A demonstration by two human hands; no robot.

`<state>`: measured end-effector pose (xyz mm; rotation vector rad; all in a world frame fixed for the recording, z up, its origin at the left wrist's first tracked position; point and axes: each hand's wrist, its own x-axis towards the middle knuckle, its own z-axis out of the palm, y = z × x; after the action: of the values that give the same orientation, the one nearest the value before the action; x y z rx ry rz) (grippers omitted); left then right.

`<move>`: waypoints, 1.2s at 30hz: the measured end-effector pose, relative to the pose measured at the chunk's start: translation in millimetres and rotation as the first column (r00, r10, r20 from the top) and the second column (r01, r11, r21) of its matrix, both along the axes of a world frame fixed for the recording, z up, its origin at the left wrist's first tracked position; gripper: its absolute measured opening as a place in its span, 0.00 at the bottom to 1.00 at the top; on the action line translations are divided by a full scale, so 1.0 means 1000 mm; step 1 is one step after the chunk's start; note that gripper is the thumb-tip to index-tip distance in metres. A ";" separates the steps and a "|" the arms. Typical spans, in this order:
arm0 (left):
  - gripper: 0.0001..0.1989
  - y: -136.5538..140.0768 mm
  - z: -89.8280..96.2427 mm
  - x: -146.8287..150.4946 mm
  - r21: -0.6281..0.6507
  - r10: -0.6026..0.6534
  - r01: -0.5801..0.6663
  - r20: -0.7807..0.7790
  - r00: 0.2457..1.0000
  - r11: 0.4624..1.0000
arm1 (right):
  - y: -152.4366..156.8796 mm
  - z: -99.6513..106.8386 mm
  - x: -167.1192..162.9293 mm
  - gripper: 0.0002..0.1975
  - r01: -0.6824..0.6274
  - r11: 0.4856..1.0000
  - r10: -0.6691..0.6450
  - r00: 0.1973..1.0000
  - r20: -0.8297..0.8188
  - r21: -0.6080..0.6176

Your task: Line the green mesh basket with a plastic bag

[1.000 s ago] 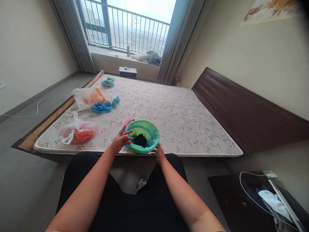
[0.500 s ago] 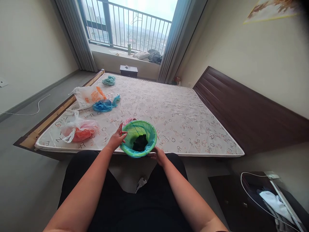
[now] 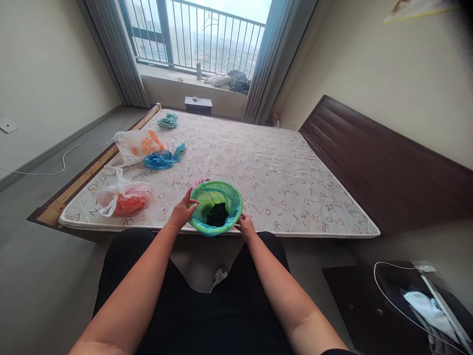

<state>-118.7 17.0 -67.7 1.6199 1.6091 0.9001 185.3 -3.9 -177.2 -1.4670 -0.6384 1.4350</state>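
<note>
A round green basket (image 3: 231,198) lined with a thin blue plastic bag is between my hands at the mattress's near edge, its mouth facing up towards me. A crumpled black item (image 3: 217,215) lies inside. My left hand (image 3: 184,209) grips the left rim, index finger extended along the outside. On the lower right rim, the fingers of my right hand (image 3: 245,227) are closed; some of them are hidden behind the basket. Behind the basket, a pink item (image 3: 201,182) shows only in part on the mattress.
The bare mattress (image 3: 281,177) carries a knotted white bag with red contents (image 3: 127,197), a white-and-orange plastic bag (image 3: 138,144), a blue plastic bag (image 3: 160,159) and a teal bundle (image 3: 168,121). A dark headboard (image 3: 369,148) stands right; a dark cabinet (image 3: 354,301) stands lower right.
My right hand has shifted up from beneath the basket to its right rim. The basket has moved slightly up and right in view and tilted a little. The camera view has shifted slightly.
</note>
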 end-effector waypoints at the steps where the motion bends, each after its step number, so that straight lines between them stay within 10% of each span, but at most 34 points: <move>1: 0.42 0.000 -0.001 0.000 0.006 0.002 -0.002 0.002 1.000 1.000 | -0.001 -0.001 0.002 0.24 0.003 1.000 -0.002 1.000 -0.004 0.015; 36: 0.43 -0.012 -0.023 0.001 0.061 0.215 -0.216 0.028 0.976 0.974 | -0.007 -0.010 0.004 0.11 -0.084 0.994 0.055 0.939 -0.339 -0.072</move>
<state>-118.1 4.7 -90.5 1.4925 1.7821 1.0862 188.8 -10.9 -186.9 -1.2306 -0.4221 1.7377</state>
